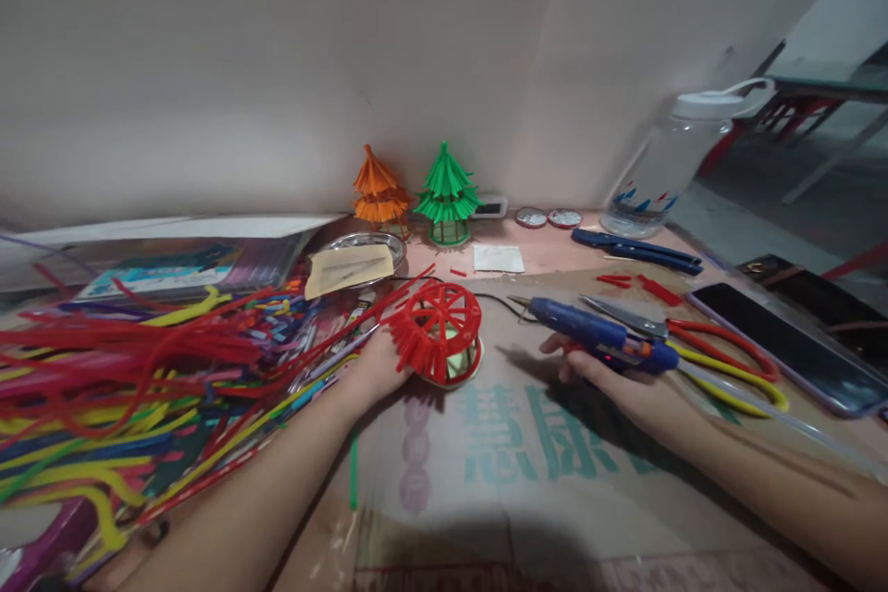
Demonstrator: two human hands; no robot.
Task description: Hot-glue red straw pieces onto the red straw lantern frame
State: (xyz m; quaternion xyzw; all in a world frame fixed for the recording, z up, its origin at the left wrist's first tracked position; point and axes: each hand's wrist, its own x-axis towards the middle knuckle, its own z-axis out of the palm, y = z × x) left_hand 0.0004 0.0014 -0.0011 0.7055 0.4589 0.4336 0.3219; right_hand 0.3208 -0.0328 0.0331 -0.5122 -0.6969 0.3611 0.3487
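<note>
My left hand (383,359) is closed on a small round red model (440,324), a spoked ring on top with red strips fanning down its left side. The fingertips are partly hidden behind it. In my right hand (589,365) is a blue hot glue gun (589,324), its nozzle pointing left toward the model but apart from it. A clear glue stick (735,398) sticks out of the gun's back end. Beside the gun lie scissors (753,351) with red and yellow handles. Short red strips (656,289) lie beyond them.
Colourful strips (139,361) heap up at left. Orange (378,190) and green (446,194) tree-like models stand by the wall, near a metal dish (395,245) with a tan paper piece. At right are a water bottle (659,166), a dark blue tool (635,252) and a phone (791,347).
</note>
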